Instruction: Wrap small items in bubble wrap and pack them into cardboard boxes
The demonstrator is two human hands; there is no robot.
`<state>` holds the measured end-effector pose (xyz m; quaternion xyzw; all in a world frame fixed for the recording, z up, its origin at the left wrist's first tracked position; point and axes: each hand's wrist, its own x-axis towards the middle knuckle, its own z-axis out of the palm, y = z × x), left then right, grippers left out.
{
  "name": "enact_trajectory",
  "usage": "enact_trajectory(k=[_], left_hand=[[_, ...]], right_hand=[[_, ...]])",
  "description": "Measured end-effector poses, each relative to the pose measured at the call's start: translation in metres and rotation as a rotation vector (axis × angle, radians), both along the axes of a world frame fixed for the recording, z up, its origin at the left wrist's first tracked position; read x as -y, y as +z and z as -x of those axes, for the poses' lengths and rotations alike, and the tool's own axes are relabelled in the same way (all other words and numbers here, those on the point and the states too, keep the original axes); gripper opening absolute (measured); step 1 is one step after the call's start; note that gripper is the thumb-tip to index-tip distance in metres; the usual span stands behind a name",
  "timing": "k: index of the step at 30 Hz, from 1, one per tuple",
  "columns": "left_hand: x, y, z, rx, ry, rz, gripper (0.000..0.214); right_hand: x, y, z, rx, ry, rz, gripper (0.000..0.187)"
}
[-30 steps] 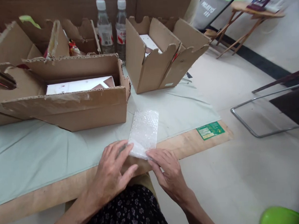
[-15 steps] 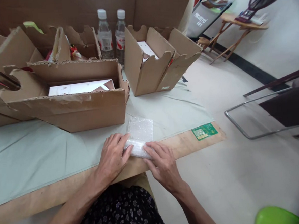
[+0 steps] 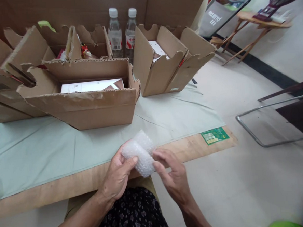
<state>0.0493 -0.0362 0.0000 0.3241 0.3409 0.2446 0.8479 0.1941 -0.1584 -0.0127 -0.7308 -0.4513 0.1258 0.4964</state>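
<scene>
By the left hand (image 3: 119,175), the bubble wrap (image 3: 139,158) is pinched between thumb and fingers over the near edge of the tabletop (image 3: 194,143); whether its right end is gripped or only touched by the right hand (image 3: 174,175) cannot be told. Most of the sheet appears rolled, a flap (image 3: 145,138) being left loose beyond. Any contents are hidden. Farther off, a white carton (image 3: 88,86) is partly concealed by a cardboard box (image 3: 107,111).

To your right, a pale wall (image 3: 294,38) meets the light floor (image 3: 248,186) along a dark skirting (image 3: 264,66); you see a wooden folding table (image 3: 245,16) near it and, closer, a metal frame (image 3: 284,142).
</scene>
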Motion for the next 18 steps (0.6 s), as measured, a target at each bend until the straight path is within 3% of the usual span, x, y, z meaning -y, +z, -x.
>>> enact_trajectory(k=[3, 5, 7, 9, 12, 14, 16, 18], left_hand=[[0.000, 0.000, 0.010, 0.023, -0.015, 0.027, 0.063], [0.000, -0.002, 0.016, 0.027, -0.058, 0.010, 0.055], [-0.001, -0.005, 0.019, -0.012, -0.028, -0.069, 0.045], [-0.002, -0.010, 0.019, -0.066, 0.060, -0.168, 0.037], [-0.004, -0.015, 0.017, -0.095, 0.160, -0.227, 0.033], [-0.004, -0.017, 0.016, -0.082, 0.182, -0.200, 0.033], [-0.003, -0.015, 0.017, -0.062, 0.161, -0.173, 0.035], [-0.004, -0.012, 0.020, -0.032, 0.095, -0.189, 0.035]], right_hand=[[-0.001, 0.005, -0.016, -0.101, -0.045, -0.044, 0.046], [-0.006, 0.008, -0.019, -0.302, 0.096, -0.015, 0.059], [-0.010, 0.008, -0.010, -0.386, 0.263, 0.027, 0.061], [-0.012, 0.003, 0.007, -0.277, 0.307, 0.034, 0.060], [-0.008, -0.015, 0.031, -0.053, 0.204, -0.023, 0.063], [-0.007, -0.024, 0.040, 0.016, 0.117, -0.075, 0.056], [-0.011, -0.022, 0.039, 0.067, 0.052, -0.133, 0.042], [-0.019, -0.005, 0.029, 0.113, 0.051, -0.182, 0.030]])
